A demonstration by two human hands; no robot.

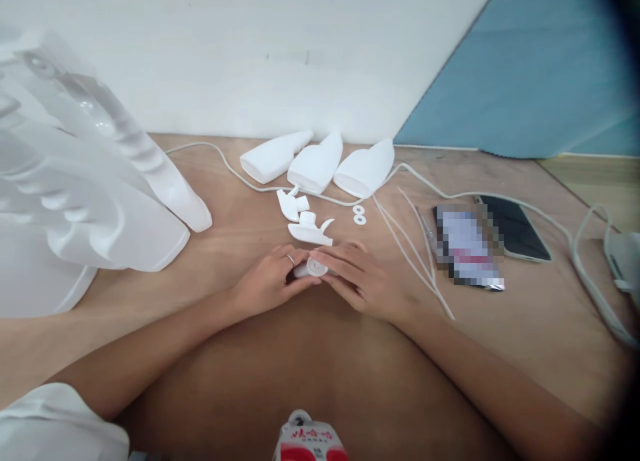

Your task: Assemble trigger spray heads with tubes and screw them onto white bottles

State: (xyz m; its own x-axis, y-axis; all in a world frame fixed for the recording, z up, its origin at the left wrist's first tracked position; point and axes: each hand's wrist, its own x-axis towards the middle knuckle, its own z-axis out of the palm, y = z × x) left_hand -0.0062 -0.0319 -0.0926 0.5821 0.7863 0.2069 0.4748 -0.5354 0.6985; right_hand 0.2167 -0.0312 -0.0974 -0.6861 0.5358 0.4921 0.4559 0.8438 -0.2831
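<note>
My left hand point(270, 280) wears a ring and is closed on a small white cylindrical part point(317, 267), gripping it from the left. Fingers of my right hand point(357, 278) pinch the same part from the right; its round end faces up toward me, and the rest is hidden by the fingers. Just beyond the hands lie two white trigger sprayer heads point(310, 233), one behind the other. Two white ring washers point(359, 214) rest to their right. Thin white tubes point(413, 261) lie on the table to the right of my right hand.
Three white bottle-shaped shells point(315, 164) lie in a row near the wall. A white cable point(450, 194) runs behind and around them. Nested white plastic chairs or stools point(115, 201) stand at left. A phone point(517, 228) and a blurred packet point(467, 248) lie at right.
</note>
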